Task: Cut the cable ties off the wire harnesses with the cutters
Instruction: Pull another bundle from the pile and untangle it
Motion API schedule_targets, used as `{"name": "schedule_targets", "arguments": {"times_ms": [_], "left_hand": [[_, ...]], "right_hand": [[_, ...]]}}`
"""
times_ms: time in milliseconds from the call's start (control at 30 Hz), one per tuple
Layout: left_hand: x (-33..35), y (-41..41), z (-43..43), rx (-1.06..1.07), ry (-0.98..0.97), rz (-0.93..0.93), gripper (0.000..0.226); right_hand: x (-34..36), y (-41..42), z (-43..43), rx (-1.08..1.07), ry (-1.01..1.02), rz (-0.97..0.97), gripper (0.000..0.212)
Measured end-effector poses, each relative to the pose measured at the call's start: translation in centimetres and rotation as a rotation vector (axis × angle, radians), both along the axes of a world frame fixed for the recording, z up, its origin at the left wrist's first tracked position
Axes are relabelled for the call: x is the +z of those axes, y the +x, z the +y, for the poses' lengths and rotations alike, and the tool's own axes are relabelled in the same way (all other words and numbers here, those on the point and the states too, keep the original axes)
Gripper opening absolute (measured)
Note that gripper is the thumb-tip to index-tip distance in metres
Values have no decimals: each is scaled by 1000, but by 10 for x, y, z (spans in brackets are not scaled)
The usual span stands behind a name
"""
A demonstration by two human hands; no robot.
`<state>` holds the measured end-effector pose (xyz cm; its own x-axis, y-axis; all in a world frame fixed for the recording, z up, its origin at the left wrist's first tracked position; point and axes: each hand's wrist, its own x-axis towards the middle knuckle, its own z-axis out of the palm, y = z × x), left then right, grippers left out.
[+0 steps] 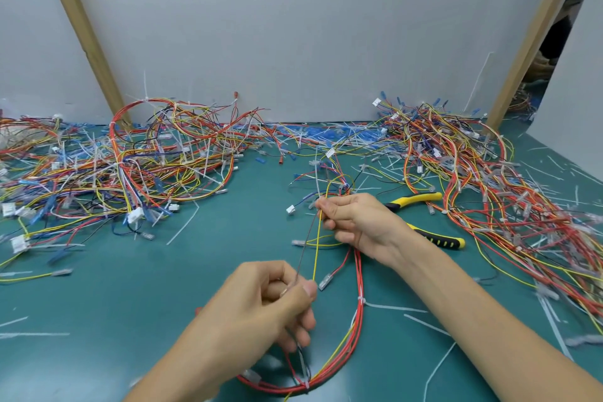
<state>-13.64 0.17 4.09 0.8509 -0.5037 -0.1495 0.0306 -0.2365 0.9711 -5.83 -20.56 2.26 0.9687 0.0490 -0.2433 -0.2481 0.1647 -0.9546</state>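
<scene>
Two hands hold one wire harness (pixel 357 330) at frame centre — the left hand (pixel 277 300) pinches its thin dark wire (pixel 305 251) between thumb and forefinger, and the right hand (pixel 355 222) has its fingers clamped on strands above. The cutters (pixel 421 197) lie on the green mat (pixel 130 303) behind the right wrist. A white cable tie (pixel 361 300) rings the red wires.

— Do the cutters (pixel 439 240) show whole?
— No. Only the two yellow-and-black handles do; the head lies behind the wrist of the right hand (pixel 352 222).
— And the harness (pixel 359 320)?
— Its red loop passes under the left hand (pixel 270 300), and a yellow strand leaves by the bottom edge. The thin dark wire between the hands is blurred.
— The heaps?
— The left pile (pixel 98 166) is cut by the left edge, the right pile (pixel 496 199) by the right.
</scene>
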Motion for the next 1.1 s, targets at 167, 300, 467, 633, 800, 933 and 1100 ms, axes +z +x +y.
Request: {"name": "schedule_targets", "arguments": {"times_ms": [167,300,467,633,800,933,1100], "left_hand": [[0,-18,15,-177,39,106,28],[3,0,23,-201,114,113,49],[0,20,-13,12,249,-99,61],[-15,16,-34,90,388,-508,39],[-7,6,-26,105,402,-544,38],[5,-6,-18,37,369,-566,35],[12,-9,-7,-54,403,-627,31]], "right_hand": [[-2,1,-2,-2,17,25,9],[-3,2,-3,-4,18,25,10],[-4,2,0,-5,14,8,10],[-6,3,1,-11,11,25,10],[3,12,1,-109,135,108,10],[18,21,5,-118,242,167,11],[32,27,10,-134,274,151,15]]}}
